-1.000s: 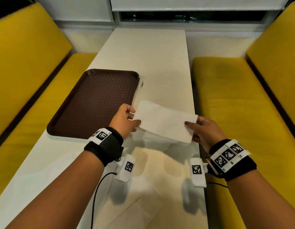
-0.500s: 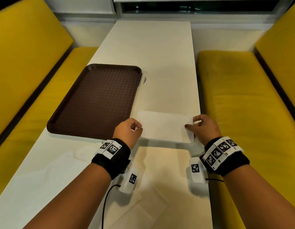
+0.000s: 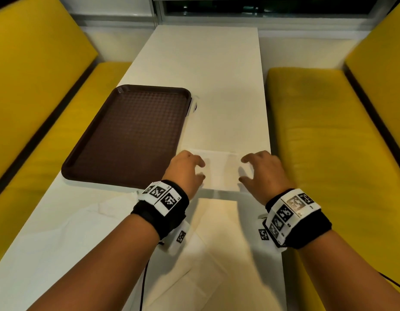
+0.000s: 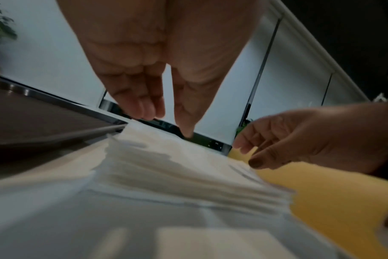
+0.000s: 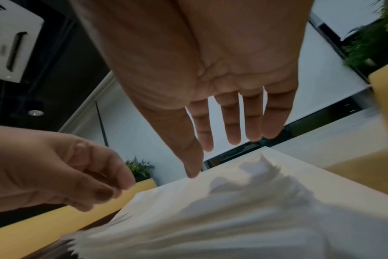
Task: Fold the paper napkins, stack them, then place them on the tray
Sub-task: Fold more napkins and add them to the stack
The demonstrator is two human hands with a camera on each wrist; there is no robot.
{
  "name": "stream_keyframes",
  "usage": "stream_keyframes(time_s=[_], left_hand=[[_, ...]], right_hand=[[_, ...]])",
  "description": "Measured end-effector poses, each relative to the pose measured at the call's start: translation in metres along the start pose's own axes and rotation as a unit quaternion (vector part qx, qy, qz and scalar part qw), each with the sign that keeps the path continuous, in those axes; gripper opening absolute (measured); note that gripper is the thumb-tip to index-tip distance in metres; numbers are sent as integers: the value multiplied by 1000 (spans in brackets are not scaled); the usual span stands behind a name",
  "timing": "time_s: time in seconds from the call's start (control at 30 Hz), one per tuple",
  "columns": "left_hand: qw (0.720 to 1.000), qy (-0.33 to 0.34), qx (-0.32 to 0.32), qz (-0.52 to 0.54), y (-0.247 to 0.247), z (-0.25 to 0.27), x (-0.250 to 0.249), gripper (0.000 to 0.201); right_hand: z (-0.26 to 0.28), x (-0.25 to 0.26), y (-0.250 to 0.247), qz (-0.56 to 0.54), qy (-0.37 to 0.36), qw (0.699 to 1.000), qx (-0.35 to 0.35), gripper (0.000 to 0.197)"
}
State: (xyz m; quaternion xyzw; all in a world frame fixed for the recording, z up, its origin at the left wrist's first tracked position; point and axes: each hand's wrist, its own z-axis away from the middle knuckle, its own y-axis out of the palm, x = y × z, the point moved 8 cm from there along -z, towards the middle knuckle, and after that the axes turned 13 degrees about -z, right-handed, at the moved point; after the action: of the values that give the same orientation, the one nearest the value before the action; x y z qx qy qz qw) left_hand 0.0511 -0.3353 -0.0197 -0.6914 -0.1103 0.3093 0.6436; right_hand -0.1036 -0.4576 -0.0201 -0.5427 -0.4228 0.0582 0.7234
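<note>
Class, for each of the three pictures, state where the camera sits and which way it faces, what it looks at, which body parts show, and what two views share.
Head: on the head, facing forward and down at the table, tray and napkin stack; both forearms, left hand, right hand.
Left wrist: low under the left hand, facing along its fingers.
Right wrist: low under the right hand, facing along its fingers.
Shared: both wrist views show the napkin stack and the opposite hand.

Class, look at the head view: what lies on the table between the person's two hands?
A folded white napkin stack lies between the left hand and the right hand, on the white table. The head view shows this plainly; both wrist views show its layered edges.
</note>
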Motion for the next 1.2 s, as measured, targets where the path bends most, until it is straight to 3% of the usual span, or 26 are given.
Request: stream_keyframes(time_s=[0.13,0.3,0.63,0.9,1.1,1.2], left_hand=[[998,-1,49,-43,16,-3,0,29],[995,7,79,-60,22,0,-1,27],[1000,-7,12,-26,-27,40,26,25],[997,-77,-19,21,-80,113,103,16],[986,-163,-5,16,-88,183,180,15],[985,-173,21,10,-78,214,205,14]], right_hand=[[2,-5,19,13,43,996,74,41],[6,-3,19,9,53,996,70,41],[40,58,7,-19,-15,998,59,38],[102,125,57,-88,-65,983,146,32],[135,139,107,-126,-21,971,204,28],[144,146,130,-148,12,965,219,33]])
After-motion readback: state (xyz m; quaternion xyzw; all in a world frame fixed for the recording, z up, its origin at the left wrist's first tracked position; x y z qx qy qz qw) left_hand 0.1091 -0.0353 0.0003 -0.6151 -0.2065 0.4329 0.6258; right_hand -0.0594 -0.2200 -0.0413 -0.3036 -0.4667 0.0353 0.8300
